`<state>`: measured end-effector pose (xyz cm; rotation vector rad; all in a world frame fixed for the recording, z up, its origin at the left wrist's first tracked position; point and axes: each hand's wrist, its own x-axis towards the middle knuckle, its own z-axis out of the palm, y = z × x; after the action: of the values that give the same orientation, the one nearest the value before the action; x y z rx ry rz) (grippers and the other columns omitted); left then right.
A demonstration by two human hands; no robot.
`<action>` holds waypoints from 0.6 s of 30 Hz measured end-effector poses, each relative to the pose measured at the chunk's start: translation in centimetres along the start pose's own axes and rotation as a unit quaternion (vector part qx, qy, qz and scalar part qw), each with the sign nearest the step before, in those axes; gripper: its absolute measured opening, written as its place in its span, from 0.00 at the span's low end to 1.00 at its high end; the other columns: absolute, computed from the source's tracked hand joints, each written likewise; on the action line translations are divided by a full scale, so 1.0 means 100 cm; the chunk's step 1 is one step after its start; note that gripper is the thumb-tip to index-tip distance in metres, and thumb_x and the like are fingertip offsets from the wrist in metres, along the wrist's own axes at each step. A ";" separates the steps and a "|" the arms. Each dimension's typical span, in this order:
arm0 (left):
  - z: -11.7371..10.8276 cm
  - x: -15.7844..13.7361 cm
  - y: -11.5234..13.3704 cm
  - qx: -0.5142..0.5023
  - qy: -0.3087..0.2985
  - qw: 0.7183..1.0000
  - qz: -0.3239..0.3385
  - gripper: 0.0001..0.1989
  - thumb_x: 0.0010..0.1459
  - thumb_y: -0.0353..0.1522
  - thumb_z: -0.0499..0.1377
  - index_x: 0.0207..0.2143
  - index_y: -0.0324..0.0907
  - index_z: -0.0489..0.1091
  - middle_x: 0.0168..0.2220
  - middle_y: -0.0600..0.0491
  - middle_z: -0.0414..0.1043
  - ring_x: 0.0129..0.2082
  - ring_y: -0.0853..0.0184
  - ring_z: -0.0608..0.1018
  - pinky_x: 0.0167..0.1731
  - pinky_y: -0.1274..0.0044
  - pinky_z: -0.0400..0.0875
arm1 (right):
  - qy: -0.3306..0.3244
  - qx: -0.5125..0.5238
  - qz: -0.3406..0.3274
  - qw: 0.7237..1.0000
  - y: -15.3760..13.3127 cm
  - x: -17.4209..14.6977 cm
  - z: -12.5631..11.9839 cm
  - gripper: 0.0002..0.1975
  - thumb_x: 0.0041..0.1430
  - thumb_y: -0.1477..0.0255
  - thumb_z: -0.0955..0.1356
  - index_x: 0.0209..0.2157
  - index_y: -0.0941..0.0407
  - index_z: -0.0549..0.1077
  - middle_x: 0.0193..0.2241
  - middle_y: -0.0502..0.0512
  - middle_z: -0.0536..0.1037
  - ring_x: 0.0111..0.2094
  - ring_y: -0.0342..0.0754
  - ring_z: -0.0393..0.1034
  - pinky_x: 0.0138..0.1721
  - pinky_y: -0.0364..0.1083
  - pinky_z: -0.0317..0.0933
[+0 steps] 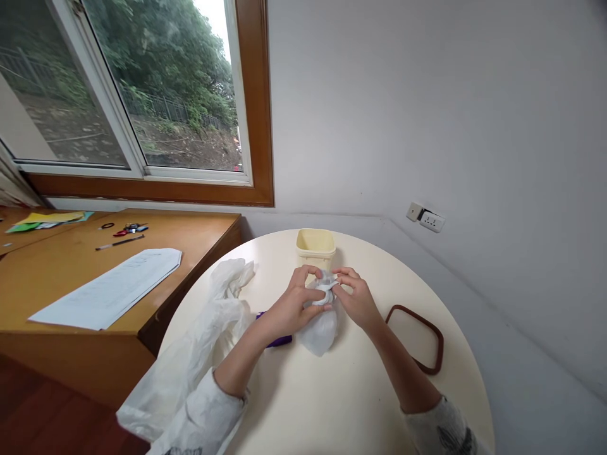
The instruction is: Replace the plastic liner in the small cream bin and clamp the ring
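A thin white plastic bag (pixel 320 332) is bunched up between my two hands above the round table. My left hand (pixel 300 300) curls around its gathered upper part from the left, thumb and fingers closed on it. From the right, the fingertips of my right hand (pixel 353 294) pinch the twisted top of the same bag. Just beyond my hands stands an open cream plastic bin (pixel 315 248). Partly hidden under my left forearm lies a purple item (pixel 279 341), its kind unclear.
A larger white plastic sheet or bag (pixel 208 341) drapes over the left table edge. A brown rounded frame (pixel 440 344) lies on the round table (pixel 351 404) at right. On the wooden desk (pixel 199 253) are papers (pixel 111 287), a pen (pixel 119 242) and keys (pixel 135 227).
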<state>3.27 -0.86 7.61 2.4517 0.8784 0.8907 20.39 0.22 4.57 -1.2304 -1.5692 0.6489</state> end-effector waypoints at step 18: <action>0.003 -0.006 -0.008 -0.021 0.022 0.998 -0.062 0.17 0.58 0.37 0.50 0.21 0.40 0.68 0.50 0.47 0.53 0.55 0.56 0.55 0.50 0.66 0.58 | -0.026 0.035 0.022 0.999 0.005 -0.004 0.006 0.09 0.49 0.72 0.63 0.20 0.56 0.72 0.40 0.55 0.70 0.43 0.48 0.65 0.45 0.47 0.57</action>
<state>2.79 -0.70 6.68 2.3229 1.0040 0.9127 20.04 0.13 3.83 -1.2061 -1.5529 0.7635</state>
